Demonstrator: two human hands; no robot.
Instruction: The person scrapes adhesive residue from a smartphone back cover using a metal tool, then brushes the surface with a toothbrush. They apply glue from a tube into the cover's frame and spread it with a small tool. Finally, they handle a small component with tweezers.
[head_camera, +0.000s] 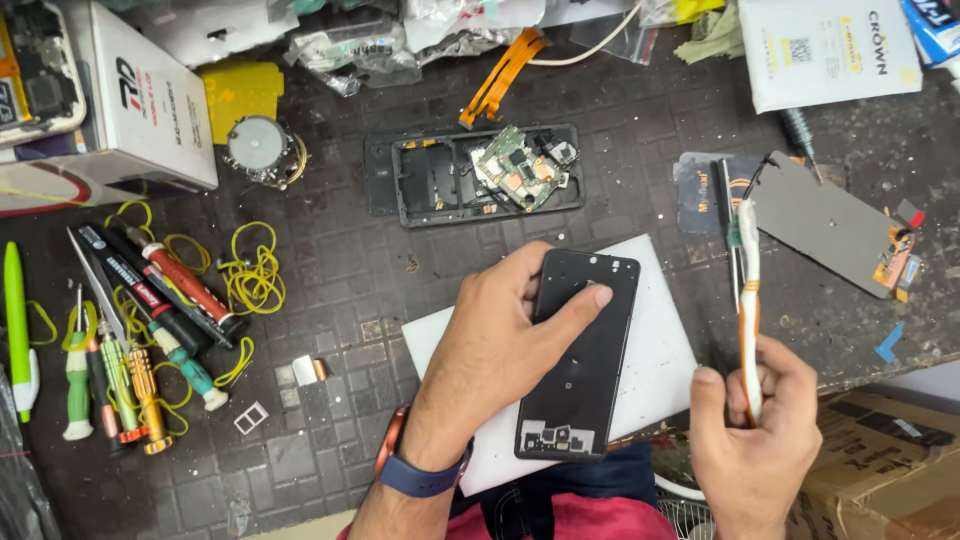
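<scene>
Both hands work low in view: the right hand (755, 425) grips an upright toothbrush (748, 300); the left hand (505, 345) presses a black phone back (580, 355) onto a white pad (655, 350). Beyond, an open phone frame (420, 180) holds a green circuit board (520, 165).

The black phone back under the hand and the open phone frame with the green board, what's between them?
Only bare dark mat separates the black phone back from the open phone frame, in the head view.
</scene>
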